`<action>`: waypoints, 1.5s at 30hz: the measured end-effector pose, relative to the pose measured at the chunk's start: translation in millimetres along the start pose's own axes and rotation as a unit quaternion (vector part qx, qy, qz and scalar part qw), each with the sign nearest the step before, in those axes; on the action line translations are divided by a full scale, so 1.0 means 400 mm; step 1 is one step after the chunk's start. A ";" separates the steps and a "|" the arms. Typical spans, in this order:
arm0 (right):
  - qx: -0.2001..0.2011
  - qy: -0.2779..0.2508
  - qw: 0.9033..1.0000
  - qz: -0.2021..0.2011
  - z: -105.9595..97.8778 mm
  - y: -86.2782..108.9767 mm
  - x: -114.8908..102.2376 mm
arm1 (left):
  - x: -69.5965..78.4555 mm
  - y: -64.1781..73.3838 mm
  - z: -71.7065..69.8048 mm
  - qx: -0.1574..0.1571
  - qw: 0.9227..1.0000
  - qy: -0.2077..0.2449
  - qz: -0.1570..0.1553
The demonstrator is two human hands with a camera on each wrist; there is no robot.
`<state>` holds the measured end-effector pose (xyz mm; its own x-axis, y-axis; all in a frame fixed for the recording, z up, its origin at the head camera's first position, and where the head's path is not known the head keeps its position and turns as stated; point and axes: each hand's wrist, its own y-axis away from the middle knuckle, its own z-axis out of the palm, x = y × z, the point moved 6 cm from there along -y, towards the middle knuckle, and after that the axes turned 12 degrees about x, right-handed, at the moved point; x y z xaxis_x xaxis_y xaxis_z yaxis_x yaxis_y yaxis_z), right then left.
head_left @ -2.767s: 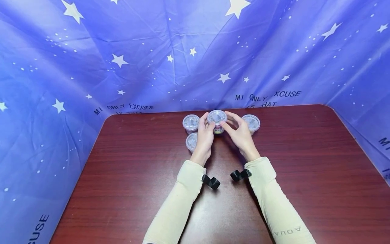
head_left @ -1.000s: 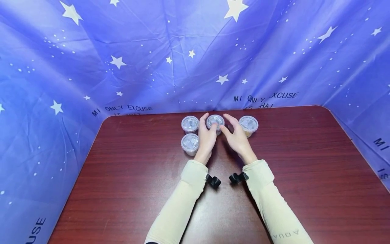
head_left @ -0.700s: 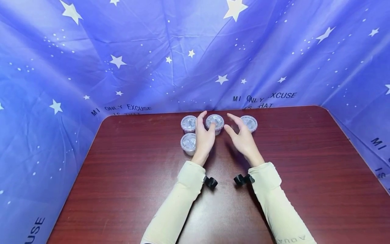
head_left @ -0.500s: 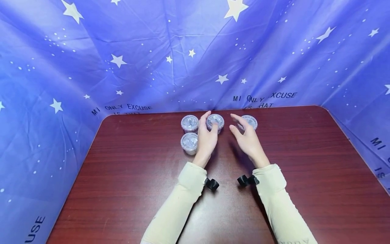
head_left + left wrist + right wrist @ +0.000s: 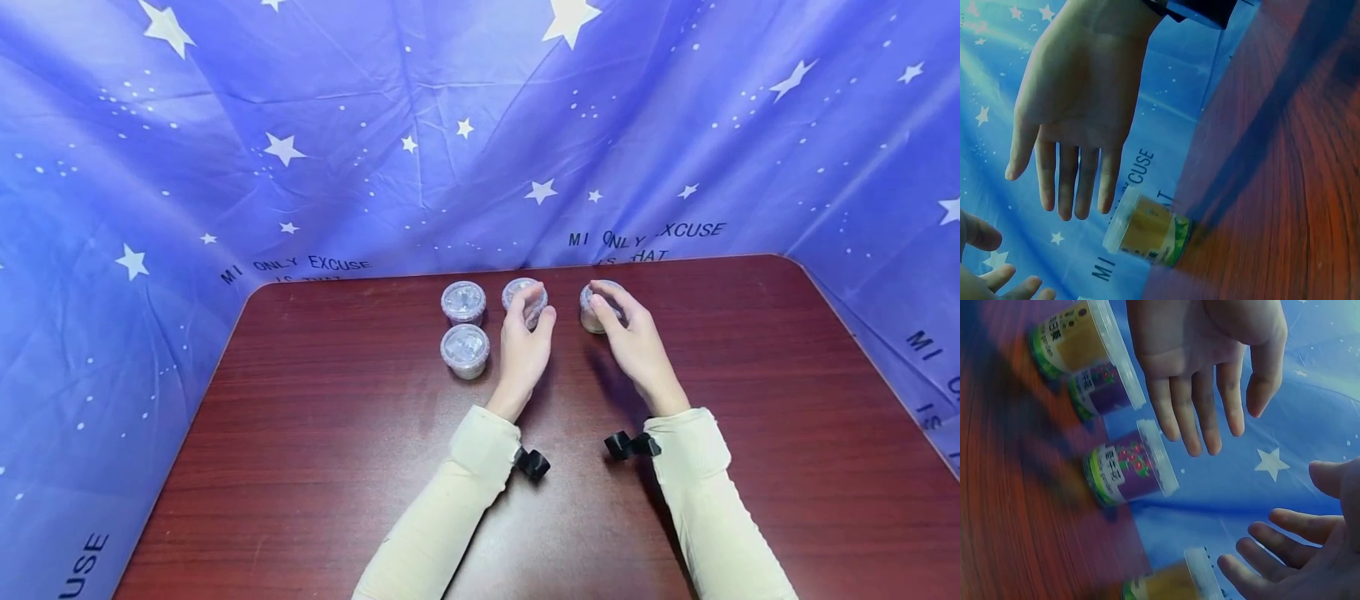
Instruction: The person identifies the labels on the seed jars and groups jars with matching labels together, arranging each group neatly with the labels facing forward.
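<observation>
My left hand [image 5: 525, 350] stays above the table just in front of the back middle tub [image 5: 517, 292], partly covering it. Its fingers look straight in the right wrist view, with nothing held. My right hand [image 5: 637, 346] has loosely extended fingers over the back right tub [image 5: 591, 317]; whether they touch its lid I cannot tell. Seen from the left wrist, that right tub [image 5: 1150, 231] has a yellow and green label. The right wrist view shows the middle tub [image 5: 1132, 464] with a purple label printed with red flowers. Both tubs are upright with clear lids.
Two more lidded tubs, the back left one [image 5: 463, 302] and the front left one [image 5: 465, 352], stand one before the other left of my left hand. Wood-grain tabletop [image 5: 315, 450] surrounds them. A blue star-patterned cloth [image 5: 360, 167] hangs at the back and sides.
Both hands held the middle tub raised, then lowered it onto the table and let go. My right hand has moved right to the right tub; my left hand has drawn back slightly.
</observation>
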<state>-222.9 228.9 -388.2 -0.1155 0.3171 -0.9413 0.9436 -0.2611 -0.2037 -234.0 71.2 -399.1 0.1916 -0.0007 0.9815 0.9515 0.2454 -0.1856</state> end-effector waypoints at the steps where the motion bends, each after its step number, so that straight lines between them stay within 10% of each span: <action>1: 0.002 0.001 1.000 -0.003 -0.004 -0.001 0.000 | -0.001 0.001 0.005 -0.003 1.000 0.003 0.001; 22: 0.049 0.043 0.998 -0.008 -0.087 -0.050 0.078 | -0.068 0.018 0.107 -0.068 0.995 -0.031 -0.065; 45: -0.014 0.003 0.997 0.075 -0.064 -0.078 0.169 | -0.163 -0.015 0.179 -0.045 0.987 0.028 -0.152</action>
<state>-252.0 281.8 -438.5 0.0286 0.2812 -0.9592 0.9585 -0.2801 -0.0535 -269.7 139.1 -458.6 -0.0948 -0.1150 0.9888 0.9841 0.1394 0.1105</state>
